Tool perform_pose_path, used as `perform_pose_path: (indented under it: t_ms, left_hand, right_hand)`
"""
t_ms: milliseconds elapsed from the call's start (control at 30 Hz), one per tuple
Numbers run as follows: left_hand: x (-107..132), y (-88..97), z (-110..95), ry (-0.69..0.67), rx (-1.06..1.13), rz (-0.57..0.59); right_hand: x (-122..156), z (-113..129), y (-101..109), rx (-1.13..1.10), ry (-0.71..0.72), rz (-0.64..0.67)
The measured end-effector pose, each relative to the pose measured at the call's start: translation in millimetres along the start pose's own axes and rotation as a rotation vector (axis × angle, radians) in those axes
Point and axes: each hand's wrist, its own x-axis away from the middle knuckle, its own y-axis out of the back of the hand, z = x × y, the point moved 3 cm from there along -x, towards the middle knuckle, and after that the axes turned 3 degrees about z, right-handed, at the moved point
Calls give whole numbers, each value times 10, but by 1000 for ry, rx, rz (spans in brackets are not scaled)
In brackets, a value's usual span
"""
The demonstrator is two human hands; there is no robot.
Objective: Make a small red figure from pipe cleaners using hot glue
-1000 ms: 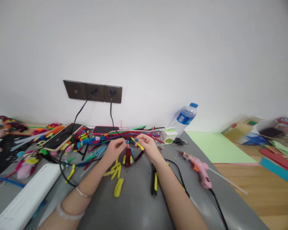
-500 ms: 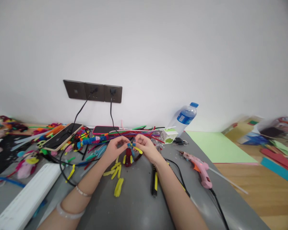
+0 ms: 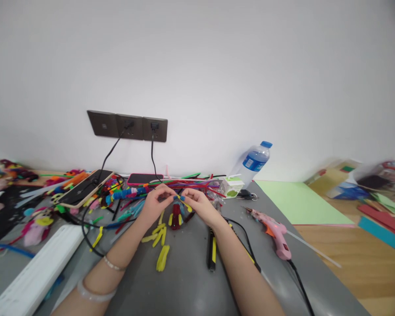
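Observation:
Between my two hands is a short yellow pipe cleaner (image 3: 185,205). My left hand (image 3: 158,203) pinches its left end, fingertips closed. From the other side my right hand (image 3: 199,205) grips it between thumb and fingers. Just below the fingertips a small dark red fuzzy figure (image 3: 175,218) with yellow bits at its sides rests on the table. Several yellow pipe cleaner pieces (image 3: 157,235) lie below my left hand, and a folded yellow bundle (image 3: 163,258) sits nearer to me. Beside my right wrist is a black and yellow utility knife (image 3: 212,250).
A pink glue gun (image 3: 274,232) with its cord lies on the grey table (image 3: 184,281) at right. Behind it stand a water bottle (image 3: 256,160) and a small carton (image 3: 232,186). Phones (image 3: 85,188), cables, coloured pipe cleaners and a white power strip (image 3: 39,267) crowd the left.
The yellow pipe cleaner's free end has swung slightly inward and down, and my right fingers have shifted a little left. The things on the table stay put.

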Motion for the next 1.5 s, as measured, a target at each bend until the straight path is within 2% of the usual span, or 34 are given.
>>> perform_pose_path:
  t_ms: [167,433,533,667,767,867,967,1100,1267,1500]
  left_hand:
    - [-2,23,-51,-25,-31,-31]
    - [42,8,-160,-123,-196,-78]
    - [67,-16,-211,-160,-242,-89]
    - [69,-16,-218,-141,-225,-61]
    - [52,27,-166,-77,-165,-89]
    - [38,55,-90,5,-99,-127]
    - [29,30,-23,74,-43,-101]
    - [29,-38,21,135,22,-14]
    - [34,-51,22,157,56,4]
    - [63,-98,69,172,67,113]
  right_hand:
    - [13,-6,-14,7,-48,46]
    - [25,-72,-109,-46,-113,199]
    - [25,-69,-138,-52,-94,220]
    - [20,-43,-93,-47,-43,153]
    - [2,-38,-13,-9,-25,73]
    - [-21,-14,71,107,60,-52]
    - [-29,14,102,197,154,-121]
    - [-19,21,91,268,215,-162]
    - [-17,10,78,275,234,-182]
    - [-11,21,88,296,244,-201]
